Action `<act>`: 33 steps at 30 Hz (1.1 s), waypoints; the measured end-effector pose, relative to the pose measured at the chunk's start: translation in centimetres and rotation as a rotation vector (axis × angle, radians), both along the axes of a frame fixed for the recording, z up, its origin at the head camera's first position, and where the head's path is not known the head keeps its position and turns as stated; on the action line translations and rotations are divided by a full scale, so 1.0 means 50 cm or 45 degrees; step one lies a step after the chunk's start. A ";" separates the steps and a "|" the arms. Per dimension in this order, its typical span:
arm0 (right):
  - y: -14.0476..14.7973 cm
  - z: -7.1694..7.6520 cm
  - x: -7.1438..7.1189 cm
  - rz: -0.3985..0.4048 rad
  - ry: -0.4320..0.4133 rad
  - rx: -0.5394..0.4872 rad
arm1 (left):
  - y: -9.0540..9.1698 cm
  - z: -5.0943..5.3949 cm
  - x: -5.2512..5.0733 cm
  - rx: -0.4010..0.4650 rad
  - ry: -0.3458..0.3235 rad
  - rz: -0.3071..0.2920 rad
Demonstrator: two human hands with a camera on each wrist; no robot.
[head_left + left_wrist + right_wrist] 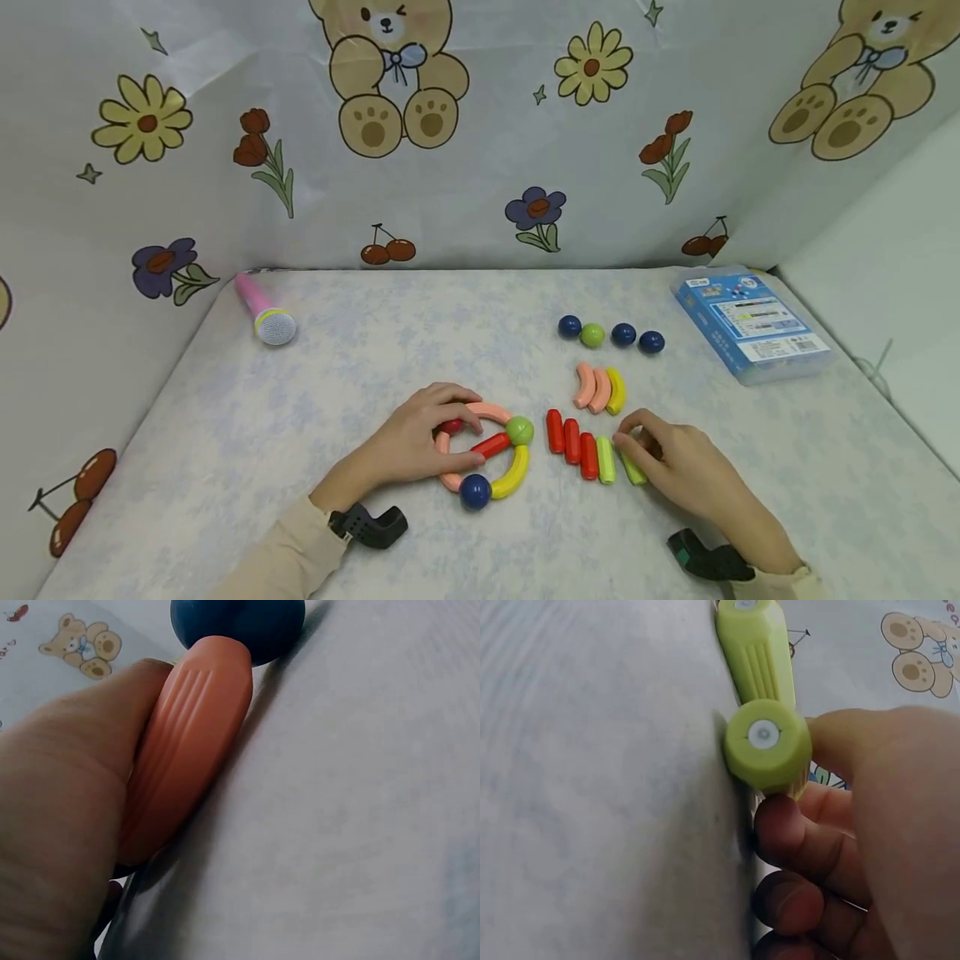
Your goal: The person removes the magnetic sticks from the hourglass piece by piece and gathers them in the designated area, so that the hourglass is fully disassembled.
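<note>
A ring of curved pink and yellow (511, 473) sticks joins a blue ball (475, 492), a green ball (520, 431) and a red ball (451, 427), with a red stick (491, 446) inside. My left hand (420, 433) lies over the ring's left side, its thumb against a curved pink stick (187, 742) beside the blue ball (238, 622) in the left wrist view. My right hand (678, 467) pinches the rightmost green stick (633, 468) at the table; its round end (769, 746) faces the right wrist camera. Another green stick (606, 460) lies to its left.
Red sticks (572, 441) lie left of the green ones. Behind them are two curved pink sticks (602, 390) and a yellow one (616, 391), then blue balls (623, 335) and a green one (592, 336). A blue box (750, 321) stands back right, a pink microphone (264, 308) back left.
</note>
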State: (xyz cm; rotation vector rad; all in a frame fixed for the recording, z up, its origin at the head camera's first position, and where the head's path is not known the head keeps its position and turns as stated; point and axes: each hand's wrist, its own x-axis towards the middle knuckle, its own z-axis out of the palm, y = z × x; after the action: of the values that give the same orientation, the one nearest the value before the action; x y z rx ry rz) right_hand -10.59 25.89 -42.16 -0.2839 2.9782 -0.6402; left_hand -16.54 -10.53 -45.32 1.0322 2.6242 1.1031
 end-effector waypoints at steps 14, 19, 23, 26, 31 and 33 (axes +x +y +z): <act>-0.032 0.007 0.020 0.164 0.551 -0.163 | -0.004 -0.003 -0.003 0.026 -0.040 -0.015; -0.068 0.011 0.043 0.322 0.672 -0.268 | -0.005 0.005 -0.003 0.046 -0.132 -0.031; -0.099 0.011 0.060 0.425 0.643 -0.317 | -0.009 0.010 -0.003 0.070 -0.176 -0.079; -0.121 0.009 0.075 0.502 0.604 -0.319 | -0.011 0.013 -0.005 0.076 -0.202 -0.168; -0.151 0.007 0.095 0.623 0.421 -0.273 | -0.009 0.018 0.001 0.055 -0.202 -0.387; -0.161 0.006 0.100 0.678 0.252 -0.245 | -0.005 0.020 0.007 0.021 -0.194 -0.453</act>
State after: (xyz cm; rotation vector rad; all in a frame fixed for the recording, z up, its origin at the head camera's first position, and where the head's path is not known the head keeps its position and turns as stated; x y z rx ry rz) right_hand -5.61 17.83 -41.88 -1.1627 2.8100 -0.8603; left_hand -16.16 -10.79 -44.31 1.2976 2.2055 1.0719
